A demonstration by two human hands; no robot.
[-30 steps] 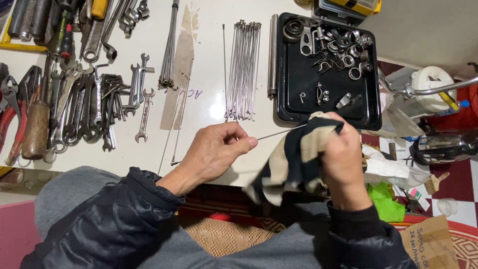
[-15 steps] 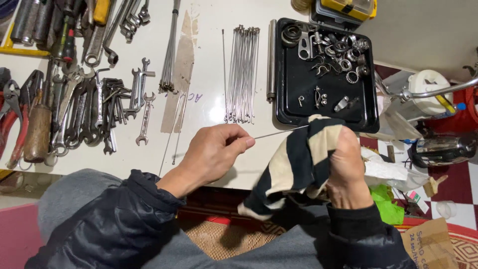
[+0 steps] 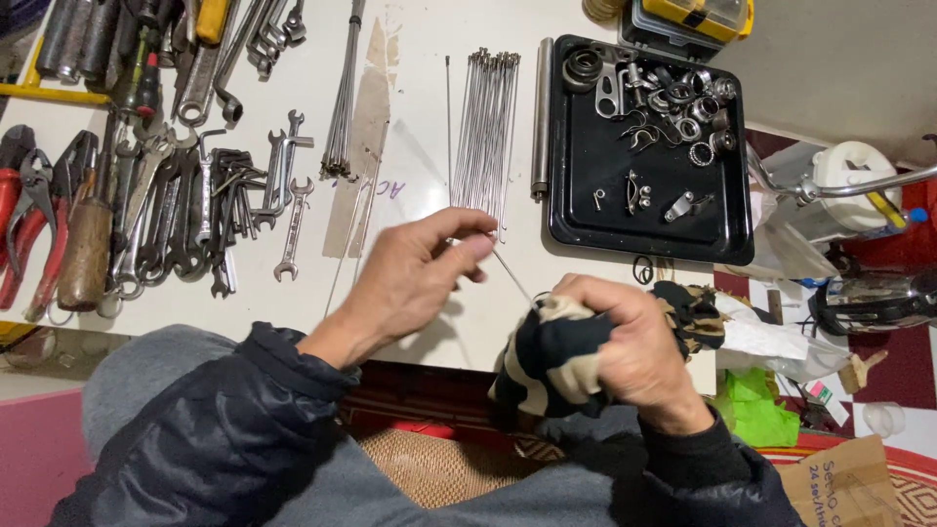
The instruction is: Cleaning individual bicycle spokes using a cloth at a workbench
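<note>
A: While you're on camera, which step is this?

B: Wiping one thin steel spoke (image 3: pixel 509 273) clean. My left hand (image 3: pixel 415 278) pinches its upper end between thumb and fingertips; my right hand (image 3: pixel 625 342) is closed around a black-and-beige striped rag (image 3: pixel 547 356), the spoke's lower end buried in it.

A: Where's it sitting?

B: Above the near edge of the white desk (image 3: pixel 410 98), slanting between both hands. Bundle of bare steel spokes (image 3: pixel 485 127) lies just beyond, beside the black metal tray of small parts (image 3: pixel 586 224).

A: Next move?

B: Probably needs a firm rag grip and a straight pull, no bending.
</note>
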